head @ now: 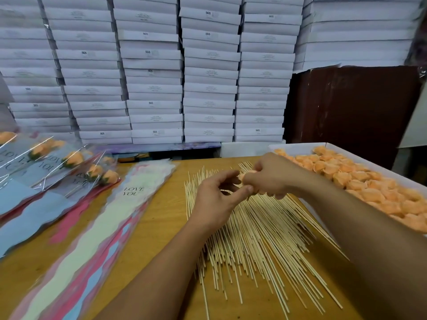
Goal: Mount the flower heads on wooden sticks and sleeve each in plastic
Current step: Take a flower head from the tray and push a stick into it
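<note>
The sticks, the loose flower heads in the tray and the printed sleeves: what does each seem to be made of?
Sticks: pale, matte, thin and straight, so likely bamboo or light wood.
Flower heads: uniform orange with soft, matte, crinkled petals, apparently artificial, perhaps foam or paper; the picture does not settle it.
Sleeves: glossy film, translucent, printed with pastel bands and "LOVE YOU", so probably thin plastic.

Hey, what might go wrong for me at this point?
The right hand grips an orange flower head tightly, so its petals may crush. The left hand hovers over the loose sticks; a sharp tip may prick it, or a forearm may sweep sticks off the table.
</note>
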